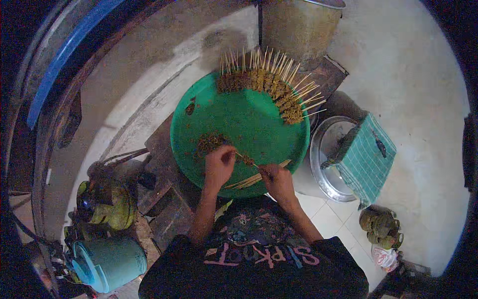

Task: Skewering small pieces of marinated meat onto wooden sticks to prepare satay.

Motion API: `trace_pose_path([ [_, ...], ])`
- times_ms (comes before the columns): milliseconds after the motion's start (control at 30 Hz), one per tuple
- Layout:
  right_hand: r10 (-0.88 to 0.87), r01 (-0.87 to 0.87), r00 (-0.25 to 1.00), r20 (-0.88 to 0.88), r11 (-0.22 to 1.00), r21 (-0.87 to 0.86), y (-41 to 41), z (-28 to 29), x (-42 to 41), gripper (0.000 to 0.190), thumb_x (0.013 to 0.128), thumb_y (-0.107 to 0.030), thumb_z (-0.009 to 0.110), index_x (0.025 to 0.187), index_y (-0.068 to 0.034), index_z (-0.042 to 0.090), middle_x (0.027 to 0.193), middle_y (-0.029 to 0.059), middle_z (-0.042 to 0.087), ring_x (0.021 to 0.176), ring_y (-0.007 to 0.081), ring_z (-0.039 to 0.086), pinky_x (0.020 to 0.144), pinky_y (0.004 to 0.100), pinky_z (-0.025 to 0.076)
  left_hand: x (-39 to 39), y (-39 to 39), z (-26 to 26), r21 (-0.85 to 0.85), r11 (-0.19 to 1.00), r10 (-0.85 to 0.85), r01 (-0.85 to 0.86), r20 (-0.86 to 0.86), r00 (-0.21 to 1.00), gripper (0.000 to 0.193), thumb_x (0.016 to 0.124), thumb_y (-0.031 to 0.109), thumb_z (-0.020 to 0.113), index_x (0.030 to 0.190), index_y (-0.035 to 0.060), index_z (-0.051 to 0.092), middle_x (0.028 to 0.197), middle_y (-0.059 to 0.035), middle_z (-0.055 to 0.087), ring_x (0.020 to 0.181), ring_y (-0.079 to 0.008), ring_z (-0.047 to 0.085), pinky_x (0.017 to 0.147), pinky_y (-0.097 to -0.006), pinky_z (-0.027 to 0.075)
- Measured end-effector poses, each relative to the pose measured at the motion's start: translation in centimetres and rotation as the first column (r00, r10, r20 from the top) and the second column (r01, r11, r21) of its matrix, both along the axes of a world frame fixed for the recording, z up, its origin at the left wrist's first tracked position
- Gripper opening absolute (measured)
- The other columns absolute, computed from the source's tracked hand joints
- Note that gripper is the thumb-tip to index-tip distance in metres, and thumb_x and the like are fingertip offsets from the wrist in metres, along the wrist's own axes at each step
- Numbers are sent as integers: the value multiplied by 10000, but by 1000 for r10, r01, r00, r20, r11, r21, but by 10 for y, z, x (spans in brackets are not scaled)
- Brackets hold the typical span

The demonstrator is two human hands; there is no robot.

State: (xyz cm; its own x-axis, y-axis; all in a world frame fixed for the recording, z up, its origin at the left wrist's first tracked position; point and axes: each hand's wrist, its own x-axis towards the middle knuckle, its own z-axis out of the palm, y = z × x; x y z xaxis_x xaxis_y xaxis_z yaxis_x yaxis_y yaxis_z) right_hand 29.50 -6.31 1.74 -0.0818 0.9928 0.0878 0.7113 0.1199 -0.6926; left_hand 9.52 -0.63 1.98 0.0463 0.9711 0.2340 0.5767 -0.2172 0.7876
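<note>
Before me is a round green plastic tray (239, 116). My right hand (275, 179) grips a thin bamboo skewer (255, 165) with small brown pieces, seemingly meat, threaded on it. My left hand (220, 164) pinches the skewer's other end, beside a pile of loose brown pieces (211, 142). Bare skewers (244, 182) lie in a bundle along the tray's near edge, partly under my right hand. Filled skewers (274, 88) stand side by side in an arc on the far right rim, their bare ends pointing outward.
A metal basin (317, 160) stands right of the tray, partly covered by a green checked cloth (369, 160). A large worn container (298, 33) stands beyond the tray. At the lower left are a light blue bucket (119, 261) and green rounded objects (121, 207).
</note>
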Motion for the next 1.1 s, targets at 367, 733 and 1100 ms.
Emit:
trace_pose_path([
  [367, 53, -58, 981, -189, 998, -25, -3, 2, 0, 174, 852, -102, 620, 992, -7, 661, 873, 186, 667, 794, 341, 646, 711, 382, 504, -18, 6, -34, -73, 997, 37, -29, 105, 994, 145, 820, 83, 656, 949, 21, 675, 841, -86, 694, 763, -182, 672, 681, -300, 518],
  [733, 44, -53, 985, -165, 997, -52, -4, 2, 4, 178, 827, -57, 620, 990, -11, 676, 906, 184, 676, 794, 325, 665, 691, 381, 514, -12, 3, -18, -161, 986, 63, -32, 195, 979, 143, 847, 114, 655, 956, 26, 680, 836, -64, 692, 762, -163, 655, 687, -299, 511],
  [1100, -20, -4, 948, -317, 997, -77, -2, -1, 1, 181, 875, -87, 606, 1023, 3, 659, 802, 155, 670, 698, 221, 649, 652, 323, 506, -11, 6, -36, -75, 997, -11, 19, 107, 994, 267, 810, 19, 619, 1072, 61, 653, 891, -84, 692, 769, -167, 656, 708, -304, 516],
])
